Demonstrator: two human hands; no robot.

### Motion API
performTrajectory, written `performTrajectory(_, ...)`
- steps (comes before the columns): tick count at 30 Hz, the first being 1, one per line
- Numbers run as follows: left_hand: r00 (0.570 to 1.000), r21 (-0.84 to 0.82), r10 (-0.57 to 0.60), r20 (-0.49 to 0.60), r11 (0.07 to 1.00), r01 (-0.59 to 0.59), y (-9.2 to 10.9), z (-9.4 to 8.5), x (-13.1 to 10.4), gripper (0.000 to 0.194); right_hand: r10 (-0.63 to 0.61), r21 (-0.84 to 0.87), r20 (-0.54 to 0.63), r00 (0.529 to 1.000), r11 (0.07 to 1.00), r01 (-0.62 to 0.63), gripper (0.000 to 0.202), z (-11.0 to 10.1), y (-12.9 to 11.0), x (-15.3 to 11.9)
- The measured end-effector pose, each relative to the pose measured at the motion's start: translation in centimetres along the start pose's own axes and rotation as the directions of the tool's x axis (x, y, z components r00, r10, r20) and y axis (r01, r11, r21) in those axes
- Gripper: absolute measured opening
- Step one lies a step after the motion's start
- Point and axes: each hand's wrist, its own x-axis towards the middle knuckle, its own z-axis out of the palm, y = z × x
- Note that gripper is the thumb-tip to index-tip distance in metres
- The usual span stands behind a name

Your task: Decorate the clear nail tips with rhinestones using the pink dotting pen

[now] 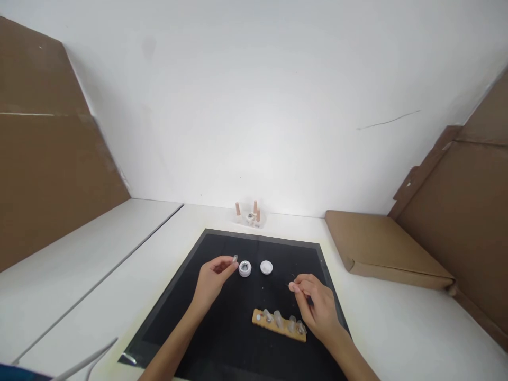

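My left hand [214, 278] pinches a small clear nail tip [235, 259] just left of an open white jar [245, 268] with dark, silvery contents. To the jar's right lies a round white lid [266, 267]. My right hand [315, 301] is closed, thumb against fingers, around a small thin item too fine to make out. Below and left of that hand, a tan strip [272, 326] bears several clear nail tips [278, 319], some with shiny bits on them. All of this is on or above a black mat [230, 312].
Small bottles with peach caps [255, 207] stand in a clear holder by the white wall. A flat cardboard box [384, 248] lies at the right. Cardboard panels [51, 143] rise at both sides. A pale curved bar [89, 361] shows at the lower left.
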Motion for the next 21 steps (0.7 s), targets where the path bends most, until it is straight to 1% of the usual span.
performTrajectory(2,0.999,0.049,-0.01,0.04,0.999,0.008,-0.6,-0.6,-0.2,0.021,0.005,0.0,0.009,1.0,1.0,-0.005,0.015,0.0,0.0,-0.1)
performTrajectory(5,0.979,0.203,-0.04,0.198,0.979,-0.001,-1.5,-1.0,-0.7,0.018,0.008,0.0,0.016,1.0,1.0,-0.008,0.015,0.1,0.1,-0.2)
performTrajectory(7,0.961,0.274,-0.044,0.274,0.961,-0.035,-2.0,-0.9,-0.9,0.016,0.009,-0.001,0.017,1.0,1.0,-0.009,0.015,0.1,0.1,-0.3)
performTrajectory(9,0.951,0.329,-0.014,0.31,0.94,-0.094,-2.3,-0.6,-1.2,0.013,0.008,-0.004,0.019,1.0,1.0,-0.008,0.015,0.1,0.2,-0.3)
performTrajectory(12,0.938,0.425,0.05,0.342,0.883,-0.201,-2.6,0.1,-1.5,0.006,0.009,-0.006,0.026,1.0,1.0,-0.009,0.015,0.0,0.3,-0.3)
performTrajectory(14,0.933,0.494,0.06,0.354,0.836,-0.241,-2.8,0.5,-1.7,0.005,0.01,-0.008,0.035,0.999,1.0,-0.01,0.015,0.0,0.3,-0.3)
performTrajectory(18,0.945,0.632,0.022,0.325,0.739,-0.234,-3.3,0.8,-2.2,0.006,0.017,-0.016,0.044,0.999,1.0,-0.016,0.014,0.0,0.4,-0.2)
performTrajectory(21,0.961,0.683,-0.001,0.277,0.704,-0.196,-3.5,0.6,-2.2,0.008,0.013,-0.025,0.036,0.999,1.0,-0.012,0.014,0.1,0.4,-0.1)
